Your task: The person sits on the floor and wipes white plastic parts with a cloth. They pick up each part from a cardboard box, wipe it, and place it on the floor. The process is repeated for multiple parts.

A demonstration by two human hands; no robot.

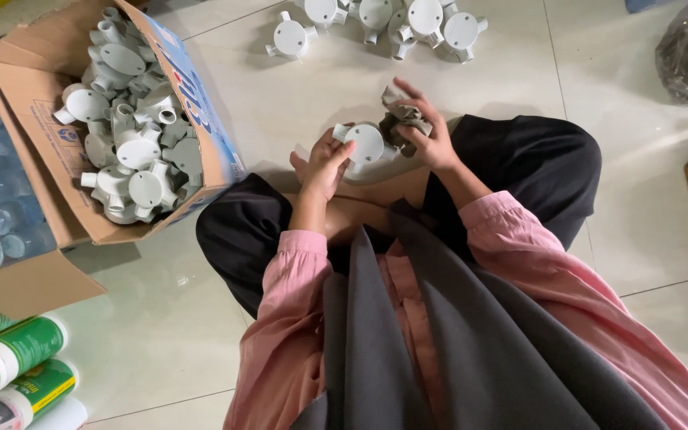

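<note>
Here the left hand (pixel 324 163) is clamped on a round grey plastic junction box with short pipe outlets (pixel 365 143), thumb on its flat lid, holding it above the person's crossed legs. The right hand (pixel 431 131), just beside it, is closed on a crumpled grey-brown cloth (pixel 401 118) that touches the box's side. Further out on the pale tiled floor (pixel 280 87), a row of similar grey boxes (pixel 384 20) lies ahead, and an open cardboard carton (pixel 201 119) full of them stands to the left.
</note>
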